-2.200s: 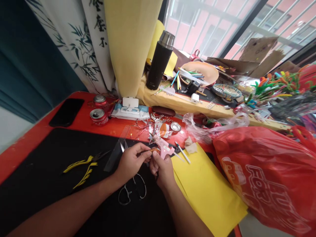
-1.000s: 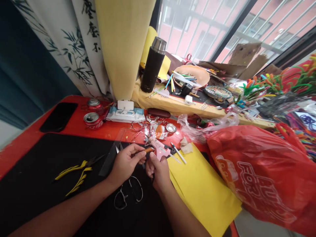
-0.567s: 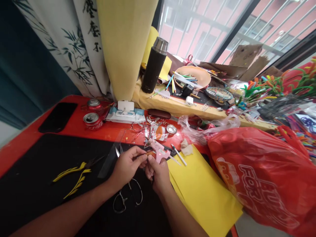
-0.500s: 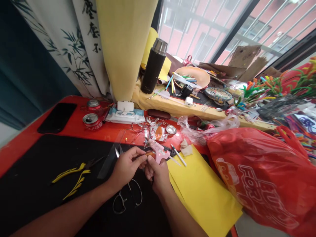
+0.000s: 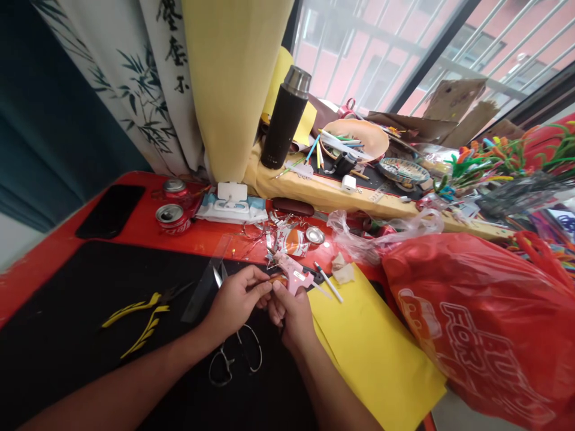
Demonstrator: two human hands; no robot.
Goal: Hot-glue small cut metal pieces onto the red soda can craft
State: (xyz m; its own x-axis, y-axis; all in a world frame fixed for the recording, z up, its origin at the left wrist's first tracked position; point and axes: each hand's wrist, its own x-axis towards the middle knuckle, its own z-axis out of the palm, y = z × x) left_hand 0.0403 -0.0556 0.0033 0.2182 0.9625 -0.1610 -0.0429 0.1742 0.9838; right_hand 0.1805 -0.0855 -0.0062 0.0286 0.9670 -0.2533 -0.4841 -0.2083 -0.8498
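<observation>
My left hand (image 5: 236, 301) and my right hand (image 5: 290, 312) meet over the edge of a black mat (image 5: 81, 371). Between their fingertips is a small orange-brown piece (image 5: 278, 279), partly hidden by my fingers. Right beside it lies a pink hot glue gun (image 5: 294, 278), touching my right fingers. Just below my hands are black-handled scissors (image 5: 234, 356). A clear plastic ruler (image 5: 206, 288) lies by my left fingers, and yellow-handled pliers (image 5: 135, 320) lie further left.
Yellow paper sheets (image 5: 372, 359) lie to the right, beside a large red plastic bag (image 5: 476, 335). Red table (image 5: 135, 227) holds soda cans (image 5: 172, 218), a phone (image 5: 110, 203), foil scraps and a clear bag. A cluttered ledge and window stand behind.
My left hand has closed in toward my right hand around the small piece. The whole view has shifted slightly as my head moved.
</observation>
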